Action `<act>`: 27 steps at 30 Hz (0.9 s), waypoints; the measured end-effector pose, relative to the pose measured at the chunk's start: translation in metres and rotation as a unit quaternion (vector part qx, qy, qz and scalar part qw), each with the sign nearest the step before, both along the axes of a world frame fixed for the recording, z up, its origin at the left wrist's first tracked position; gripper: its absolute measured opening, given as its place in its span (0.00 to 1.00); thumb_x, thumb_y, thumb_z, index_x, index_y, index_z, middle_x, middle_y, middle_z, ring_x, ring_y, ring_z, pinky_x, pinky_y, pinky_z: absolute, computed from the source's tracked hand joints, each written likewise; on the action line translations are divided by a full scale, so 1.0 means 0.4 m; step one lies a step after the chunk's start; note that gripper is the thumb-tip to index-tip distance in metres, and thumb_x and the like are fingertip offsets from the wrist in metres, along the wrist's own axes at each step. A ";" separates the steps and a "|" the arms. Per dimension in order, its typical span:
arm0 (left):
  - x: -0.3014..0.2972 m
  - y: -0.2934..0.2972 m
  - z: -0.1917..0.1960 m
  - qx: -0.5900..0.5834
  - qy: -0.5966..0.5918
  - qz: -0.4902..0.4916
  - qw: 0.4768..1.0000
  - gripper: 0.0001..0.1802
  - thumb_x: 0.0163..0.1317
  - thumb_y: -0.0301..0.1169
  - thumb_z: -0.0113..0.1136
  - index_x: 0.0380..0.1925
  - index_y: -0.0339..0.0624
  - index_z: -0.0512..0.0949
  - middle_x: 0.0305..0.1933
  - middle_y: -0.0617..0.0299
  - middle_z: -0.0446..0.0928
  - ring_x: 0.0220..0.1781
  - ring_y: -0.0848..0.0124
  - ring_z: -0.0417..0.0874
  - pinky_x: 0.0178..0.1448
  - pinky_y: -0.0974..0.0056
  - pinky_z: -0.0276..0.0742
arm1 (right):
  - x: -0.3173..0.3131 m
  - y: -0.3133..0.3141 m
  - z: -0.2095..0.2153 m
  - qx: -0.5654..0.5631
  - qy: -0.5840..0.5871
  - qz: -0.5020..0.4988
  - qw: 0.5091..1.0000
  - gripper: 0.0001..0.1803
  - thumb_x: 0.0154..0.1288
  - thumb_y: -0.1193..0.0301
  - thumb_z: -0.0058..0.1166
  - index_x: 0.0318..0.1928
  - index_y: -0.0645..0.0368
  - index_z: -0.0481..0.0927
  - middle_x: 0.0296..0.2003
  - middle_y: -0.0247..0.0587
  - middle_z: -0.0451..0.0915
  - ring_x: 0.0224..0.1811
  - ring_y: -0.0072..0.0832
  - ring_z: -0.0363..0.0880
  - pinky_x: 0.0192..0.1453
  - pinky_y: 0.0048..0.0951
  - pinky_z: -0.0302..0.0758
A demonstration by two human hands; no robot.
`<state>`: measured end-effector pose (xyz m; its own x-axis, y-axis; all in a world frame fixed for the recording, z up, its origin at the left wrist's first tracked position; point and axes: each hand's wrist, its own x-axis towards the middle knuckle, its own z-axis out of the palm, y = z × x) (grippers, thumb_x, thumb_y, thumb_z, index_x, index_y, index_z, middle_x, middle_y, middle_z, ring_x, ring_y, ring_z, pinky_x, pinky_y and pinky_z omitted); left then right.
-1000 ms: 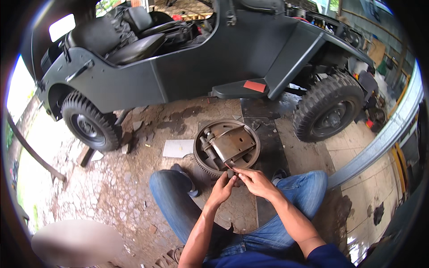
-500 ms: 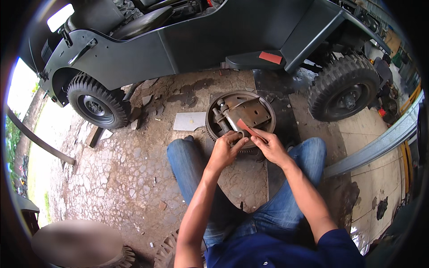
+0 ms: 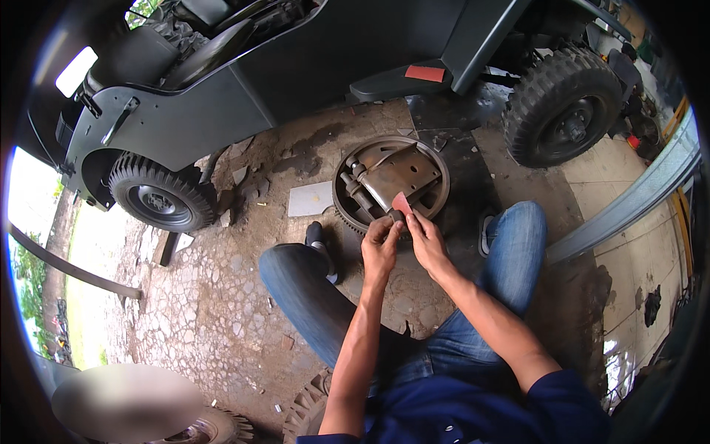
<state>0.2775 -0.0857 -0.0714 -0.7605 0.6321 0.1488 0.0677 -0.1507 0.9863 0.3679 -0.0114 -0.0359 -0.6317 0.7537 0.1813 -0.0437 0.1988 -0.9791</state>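
Observation:
My left hand is closed, its fingertips pinching a small dark round metal part whose exact kind I cannot make out. Close beside it, my right hand grips a folded strip of reddish sandpaper that sticks up past the fingers and lies against or just by the metal part. Both hands are over the near rim of a flywheel with a toothed edge, lying flat on the ground. Inside it rest a brown metal plate with holes and several rod-like metal pieces.
Across the far side stands a dark grey open vehicle with two knobbly tyres. Another red sheet lies on its step. A light tile is left of the flywheel. A metal post rises at right. Gear-like treads sit at lower left.
The view has tilted and shifted, so the vehicle sits higher. The sandpaper strip now stands more upright and shows less length. Both hands keep their hold close together.

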 end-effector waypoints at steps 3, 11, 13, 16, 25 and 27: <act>0.013 -0.003 0.002 0.058 -0.069 -0.014 0.996 0.12 0.62 0.25 0.65 0.43 0.32 0.76 0.41 0.61 0.77 0.42 0.76 0.77 0.47 0.72 0.73 | -0.005 0.007 -0.010 0.013 0.006 0.011 1.000 0.20 0.76 0.66 0.40 0.62 0.60 0.72 0.55 0.50 0.78 0.58 0.35 0.77 0.60 0.30 0.70; 0.067 -0.041 0.003 0.045 -0.132 0.003 0.990 0.23 0.66 0.27 0.59 0.60 0.33 0.68 0.55 0.55 0.76 0.57 0.69 0.76 0.62 0.65 0.70 | -0.011 -0.019 -0.018 0.093 -0.024 0.061 0.994 0.22 0.75 0.69 0.38 0.67 0.52 0.67 0.55 0.59 0.75 0.57 0.51 0.75 0.57 0.38 0.72; 0.102 -0.038 -0.048 0.063 -0.138 0.026 0.988 0.21 0.67 0.28 0.58 0.57 0.32 0.70 0.58 0.55 0.75 0.59 0.68 0.75 0.64 0.64 0.68 | 0.008 -0.035 -0.005 0.083 -0.065 0.072 0.992 0.22 0.75 0.68 0.38 0.67 0.51 0.66 0.54 0.59 0.76 0.57 0.51 0.75 0.56 0.39 0.72; 0.086 -0.039 -0.091 0.064 -0.189 0.039 0.979 0.20 0.68 0.30 0.58 0.57 0.33 0.71 0.56 0.56 0.76 0.58 0.69 0.75 0.64 0.65 0.68 | 0.023 -0.050 0.012 0.087 -0.112 0.092 0.986 0.22 0.76 0.67 0.37 0.67 0.49 0.67 0.52 0.59 0.77 0.56 0.52 0.76 0.54 0.40 0.74; 0.069 -0.037 -0.061 0.082 -0.173 0.025 0.981 0.20 0.69 0.31 0.56 0.57 0.32 0.70 0.55 0.55 0.75 0.55 0.69 0.75 0.60 0.66 0.70 | 0.038 -0.043 -0.034 0.135 -0.084 0.093 0.983 0.22 0.77 0.64 0.36 0.67 0.54 0.67 0.55 0.56 0.76 0.56 0.47 0.77 0.56 0.34 0.73; 0.097 -0.038 -0.090 0.044 -0.175 -0.011 0.984 0.20 0.68 0.31 0.57 0.57 0.32 0.70 0.54 0.56 0.75 0.55 0.70 0.75 0.60 0.66 0.71 | 0.031 -0.020 -0.025 0.094 -0.077 0.087 0.989 0.22 0.76 0.65 0.35 0.66 0.55 0.67 0.57 0.57 0.74 0.59 0.50 0.73 0.59 0.38 0.72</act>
<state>0.3162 -0.1009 -0.1075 -0.7611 0.6454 -0.0644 -0.2778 -0.2348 0.9315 0.3802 -0.0196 -0.0461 -0.7803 0.5930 0.1988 0.0539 0.3804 -0.9232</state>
